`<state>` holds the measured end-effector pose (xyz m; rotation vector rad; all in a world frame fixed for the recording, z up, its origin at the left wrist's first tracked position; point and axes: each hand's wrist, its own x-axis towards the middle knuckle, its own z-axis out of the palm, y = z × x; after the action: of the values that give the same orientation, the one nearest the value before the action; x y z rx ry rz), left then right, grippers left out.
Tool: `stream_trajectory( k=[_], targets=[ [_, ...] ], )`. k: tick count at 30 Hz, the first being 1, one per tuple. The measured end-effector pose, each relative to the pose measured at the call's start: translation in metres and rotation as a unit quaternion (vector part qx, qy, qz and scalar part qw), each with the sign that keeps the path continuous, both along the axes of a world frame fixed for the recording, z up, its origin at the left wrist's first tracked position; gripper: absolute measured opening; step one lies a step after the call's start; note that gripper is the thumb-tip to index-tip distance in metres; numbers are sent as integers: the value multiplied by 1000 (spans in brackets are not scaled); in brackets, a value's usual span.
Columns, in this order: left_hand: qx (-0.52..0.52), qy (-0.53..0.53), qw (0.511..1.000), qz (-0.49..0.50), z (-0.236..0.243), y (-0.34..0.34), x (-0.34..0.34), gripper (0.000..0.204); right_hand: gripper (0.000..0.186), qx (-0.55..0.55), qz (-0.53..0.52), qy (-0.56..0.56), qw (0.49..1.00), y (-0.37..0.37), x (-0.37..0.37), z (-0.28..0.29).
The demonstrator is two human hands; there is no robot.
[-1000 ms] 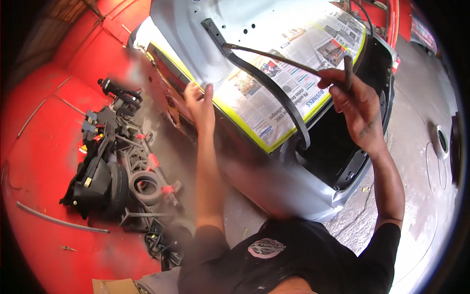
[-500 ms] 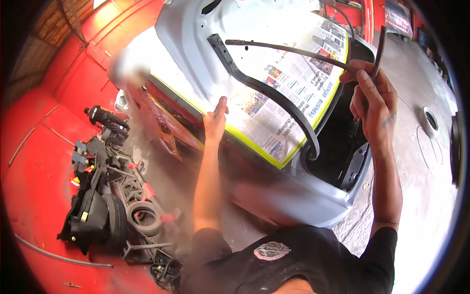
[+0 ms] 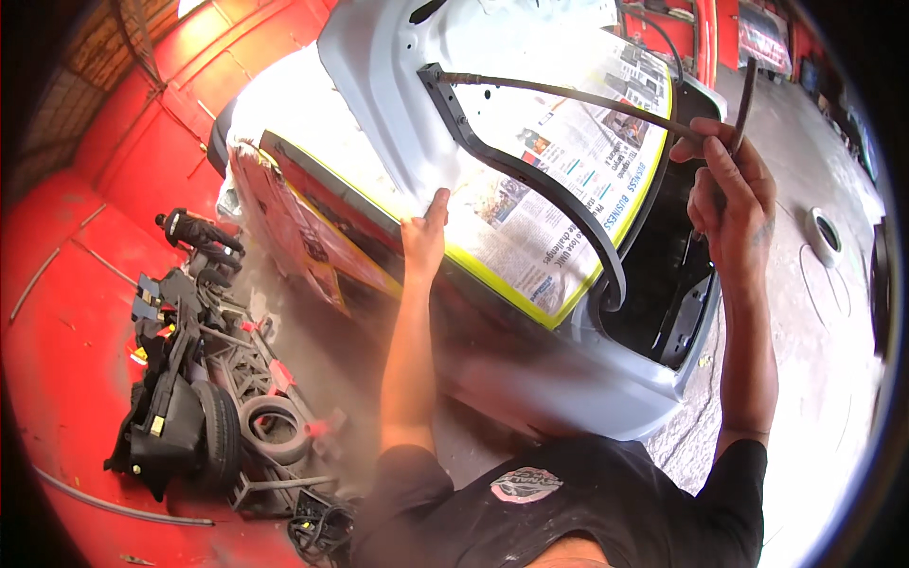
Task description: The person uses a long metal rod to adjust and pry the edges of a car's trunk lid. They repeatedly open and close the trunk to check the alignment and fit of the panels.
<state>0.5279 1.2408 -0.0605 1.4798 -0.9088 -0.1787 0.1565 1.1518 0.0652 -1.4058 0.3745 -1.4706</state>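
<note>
A pale grey car boot lid (image 3: 365,104) stands raised over the rear of a car body. My left hand (image 3: 423,235) is closed on its lower edge, thumb pointing up; the fingertips are hidden. From the lid a dark curved hinge arm (image 3: 530,178) bends down into the boot opening (image 3: 653,251). My right hand (image 3: 734,185) pinches a thin dark rod (image 3: 578,97), which runs from near the arm's upper end to my fingers. A dark length (image 3: 746,99) also sticks up past that hand; whether it is the same piece, I cannot tell.
Newspaper (image 3: 568,208) edged with yellow tape (image 3: 502,293) covers the rear window area. A grey rear body panel (image 3: 606,398) lies close before me. Car parts (image 3: 170,417) and a tyre (image 3: 275,428) clutter the left floor; a white ring (image 3: 826,237) lies right.
Both hands keep their hold and appear slightly farther right in the view, as do the lid and hinge arm. The blur over the car's left side has cleared.
</note>
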Motion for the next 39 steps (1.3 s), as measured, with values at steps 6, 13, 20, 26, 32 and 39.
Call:
stream_trajectory(
  k=[6,13,20,26,32,39],
  targets=[
    [-29,30,999,-18,-5,-4,3,39,34,31,15,-9,999,1,1,2],
    [-3,69,996,-62,12,4,-8,33,45,102,165,80,978,5,-15,36],
    [-57,77,995,2,6,-6,-8,32,54,30,229,99,968,22,-6,58],
    [-87,39,995,23,-5,-15,-7,52,51,47,141,246,958,-15,-18,34],
    [-70,38,997,21,-6,-10,-2,59,46,-31,127,343,930,-26,-23,74],
    [-85,39,996,2,-5,-14,-7,53,35,-92,89,348,929,-35,-26,67]
  ],
)
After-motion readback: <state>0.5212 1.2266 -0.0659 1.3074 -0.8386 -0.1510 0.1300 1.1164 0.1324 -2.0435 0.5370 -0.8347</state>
